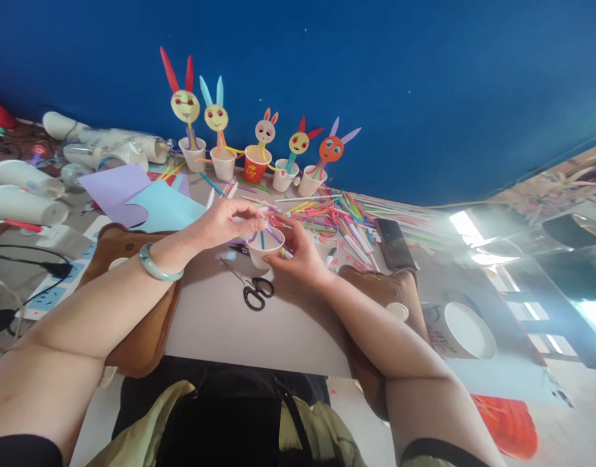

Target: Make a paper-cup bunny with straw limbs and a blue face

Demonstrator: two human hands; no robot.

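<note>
A white paper cup (261, 258) stands at the middle of the table, with blue and purple strips inside its mouth. My right hand (300, 251) is wrapped round the cup's right side. Over the cup's left rim, my left hand (237, 220) has its fingers pinched together at the strips; exactly what they grip is too small to tell. Black-handled scissors (257, 294) lie just below the cup. Behind, a pile of colourful strips (321, 217) spreads over the table.
Five cups with rabbit-faced figures, one in a red cup (257, 170), line the blue wall. Purple paper (115, 188) and blue paper (168, 206) lie left. A phone (395, 243), a white mug (467, 331) and brown cushions (137, 337) are around; a power strip (59, 285) is far left.
</note>
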